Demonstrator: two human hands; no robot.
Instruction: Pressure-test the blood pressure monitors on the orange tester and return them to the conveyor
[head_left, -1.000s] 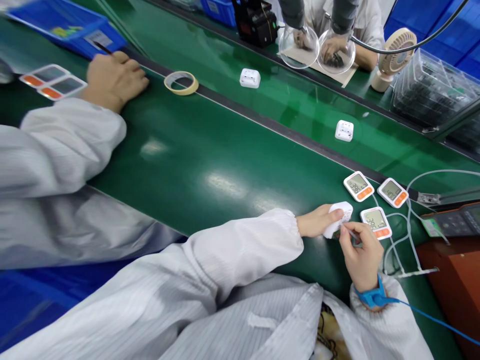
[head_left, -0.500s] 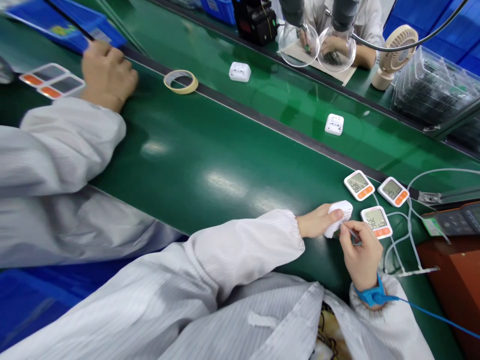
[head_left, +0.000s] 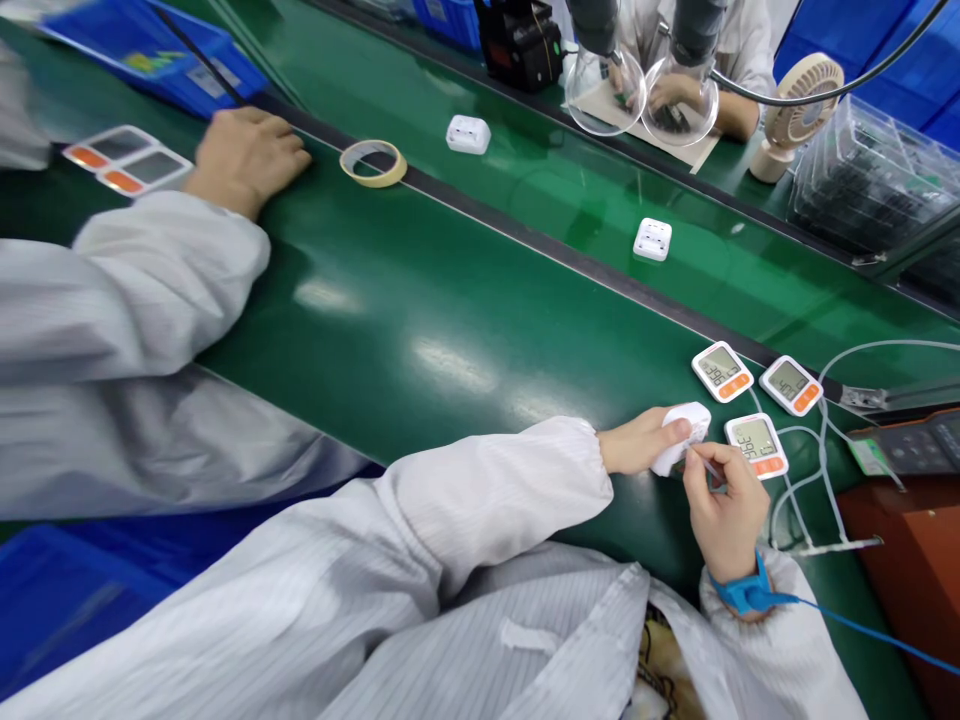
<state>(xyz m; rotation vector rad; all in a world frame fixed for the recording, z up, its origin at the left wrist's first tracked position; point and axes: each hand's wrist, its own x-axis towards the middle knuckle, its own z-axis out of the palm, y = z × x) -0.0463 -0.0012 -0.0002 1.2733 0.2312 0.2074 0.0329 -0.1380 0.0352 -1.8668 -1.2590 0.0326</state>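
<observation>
My left hand [head_left: 649, 440] grips a small white plastic device [head_left: 684, 437], its back with small markings turned up and the thumb on top. Close against its lower edge, my right hand [head_left: 726, 505] is pinched together; something thin and pale shows between the fingers, too small to name. A blue wrist strap [head_left: 746, 590] with a cord is around my right wrist. Just beyond my hands lie a display unit with orange buttons [head_left: 757, 445], another such display unit [head_left: 722, 371] and a third display unit [head_left: 791, 385], all with lit digits.
Thin white tubes [head_left: 821, 470] loop beside an orange-brown box [head_left: 911, 570] at right. Two white devices [head_left: 652, 240] sit on the green belt [head_left: 555, 220] behind a dark rail. A tape roll [head_left: 373, 164] lies on that rail. At left, a co-worker's hand [head_left: 251, 160] rests near two display panels [head_left: 127, 160].
Both white devices on the belt have moved left. The co-worker's hand at left has shifted slightly and opened out. My hands keep nearly the same pose at the held device.
</observation>
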